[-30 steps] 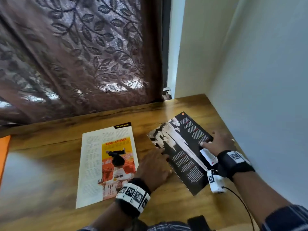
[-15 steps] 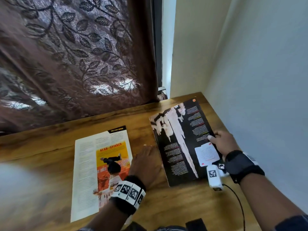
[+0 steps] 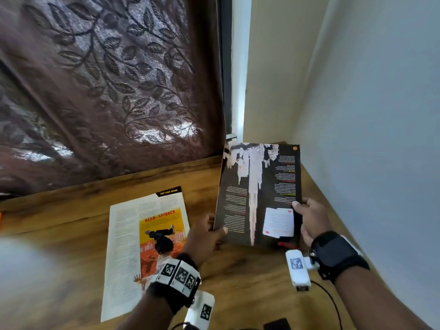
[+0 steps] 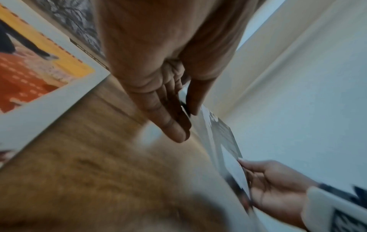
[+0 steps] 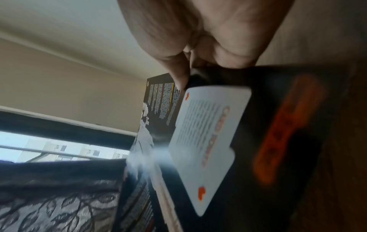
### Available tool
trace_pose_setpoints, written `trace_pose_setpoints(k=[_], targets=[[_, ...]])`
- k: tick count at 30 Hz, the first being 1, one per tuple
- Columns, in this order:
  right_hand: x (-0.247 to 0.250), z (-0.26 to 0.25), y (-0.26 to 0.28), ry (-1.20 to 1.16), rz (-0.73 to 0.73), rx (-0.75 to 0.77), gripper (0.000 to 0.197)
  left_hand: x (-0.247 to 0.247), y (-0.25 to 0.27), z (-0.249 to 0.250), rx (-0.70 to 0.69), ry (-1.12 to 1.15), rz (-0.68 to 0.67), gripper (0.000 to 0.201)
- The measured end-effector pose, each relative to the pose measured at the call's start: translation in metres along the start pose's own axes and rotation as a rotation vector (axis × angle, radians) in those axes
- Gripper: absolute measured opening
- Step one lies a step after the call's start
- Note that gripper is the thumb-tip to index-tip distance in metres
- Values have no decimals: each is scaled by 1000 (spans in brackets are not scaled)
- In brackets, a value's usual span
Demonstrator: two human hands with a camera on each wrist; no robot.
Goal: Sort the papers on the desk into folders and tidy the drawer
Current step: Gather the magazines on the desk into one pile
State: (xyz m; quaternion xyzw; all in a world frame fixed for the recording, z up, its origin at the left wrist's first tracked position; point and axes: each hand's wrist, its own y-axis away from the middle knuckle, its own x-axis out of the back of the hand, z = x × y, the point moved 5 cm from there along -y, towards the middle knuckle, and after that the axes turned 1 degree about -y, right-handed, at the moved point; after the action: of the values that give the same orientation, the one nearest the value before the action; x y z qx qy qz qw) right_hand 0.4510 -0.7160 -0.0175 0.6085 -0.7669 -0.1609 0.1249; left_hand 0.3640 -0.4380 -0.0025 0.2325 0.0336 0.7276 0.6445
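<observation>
A black magazine page with white artwork and a white text box is lifted off the desk, tilted up toward me. My right hand pinches its right edge, thumb on the printed face. My left hand pinches its lower left corner, thumb on top and fingers under the sheet. A second page, white with a yellow and orange picture of a dancer, lies flat on the wooden desk to the left of my left hand.
A brown leaf-patterned curtain hangs behind the desk. A pale wall runs close along the desk's right edge. An orange item shows at the far left edge. A black cable trails from my right wrist.
The black page went from flat on the desk to lifted and turned upright. My right hand took its right edge, and my left hand moved from the desk onto its lower left corner.
</observation>
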Motion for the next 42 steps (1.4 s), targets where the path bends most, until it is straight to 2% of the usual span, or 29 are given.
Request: trace_pose_setpoints(k=[2,4,6,10,14,16,17,20,22,25,28,31,33,36,40,42], targets=[[-6,-3,11,148,-16,61,3,19,2,9,-22,58,95,21],[-5,-5,17,313,31,137,15,39,4,21,-109,-21,167,21],[-6,-14,26,376,79,215,23,58,8,36,-197,-159,228,20],[-31,-51,51,732,92,606,33,90,14,66,-316,-331,332,16],[-86,-100,93,991,-55,1066,55,98,28,101,-535,-512,344,16],[-111,-124,111,1187,-83,1185,60,97,36,116,-642,-536,342,19],[-123,-134,119,1272,-90,1210,56,98,41,122,-695,-533,340,21],[-150,-159,132,1428,-120,1177,22,113,52,126,-777,-423,344,25],[-159,-172,143,1437,-149,1168,13,135,51,113,-707,-192,307,38],[-164,-191,160,1204,-238,1083,11,170,47,78,-514,189,241,58],[-173,-189,169,1008,-231,1007,15,201,53,36,-334,394,231,42],[-185,-163,157,798,-228,886,12,209,60,8,-233,448,82,36],[-199,-135,148,653,-260,768,11,214,59,-7,-177,487,38,31],[-219,-87,137,518,-275,577,5,222,50,-33,-95,395,77,27],[-242,-14,118,590,-249,407,10,242,40,-77,-57,-162,207,30],[-257,4,120,643,-236,386,28,249,41,-89,-32,-319,248,35]])
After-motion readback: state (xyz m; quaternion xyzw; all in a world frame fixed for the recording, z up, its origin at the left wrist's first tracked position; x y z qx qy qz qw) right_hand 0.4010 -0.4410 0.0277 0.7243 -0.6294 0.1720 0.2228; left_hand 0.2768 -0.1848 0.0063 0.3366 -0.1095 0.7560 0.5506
